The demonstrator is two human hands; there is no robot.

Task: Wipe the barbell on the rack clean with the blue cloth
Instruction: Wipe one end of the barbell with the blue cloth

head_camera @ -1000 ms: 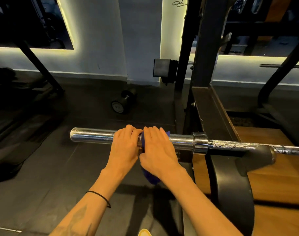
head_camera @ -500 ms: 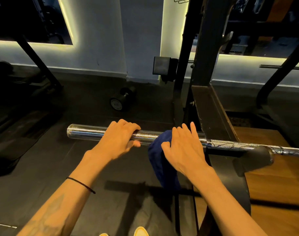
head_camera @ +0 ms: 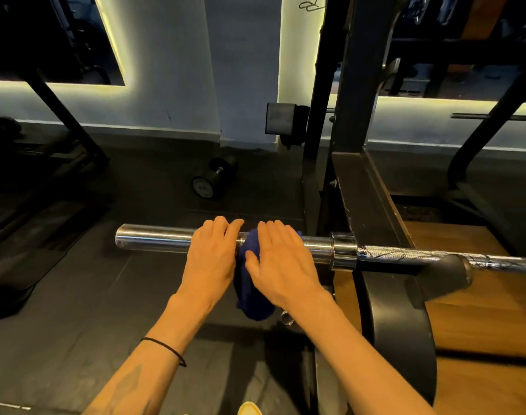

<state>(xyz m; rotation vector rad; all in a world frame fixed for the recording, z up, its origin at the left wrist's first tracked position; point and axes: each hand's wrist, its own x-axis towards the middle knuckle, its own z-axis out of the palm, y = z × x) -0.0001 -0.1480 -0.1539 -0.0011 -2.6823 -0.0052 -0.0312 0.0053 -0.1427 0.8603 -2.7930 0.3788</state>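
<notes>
1. Since half a second ago the right hand [head_camera: 281, 265] has slid left along the chrome sleeve of the barbell [head_camera: 154, 241], away from the collar, and now sits just beside the left hand [head_camera: 210, 259], with only a strip of blue cloth [head_camera: 251, 283] showing between them.
2. The left hand has moved slightly toward the collar; the gap seen a moment ago between the two hands has closed.
3. The cloth, which hung in a long fold before, is now bunched over the sleeve under the right palm, its tail drooping below the bar.
4. Right grip: fingers lie nearly straight over the cloth, pressing it onto the sleeve rather than curling round it.
5. Left grip: fingers drape over the top of the bare sleeve; whether they wrap underneath cannot be told.
6. The barbell rests across the black rack [head_camera: 357, 187], its sleeve end jutting to the left.
7. Count: one barbell, one cloth, two hands, one dumbbell [head_camera: 213, 179] on the dark floor [head_camera: 76, 295] behind, one black band [head_camera: 165, 348] on the left wrist.
</notes>
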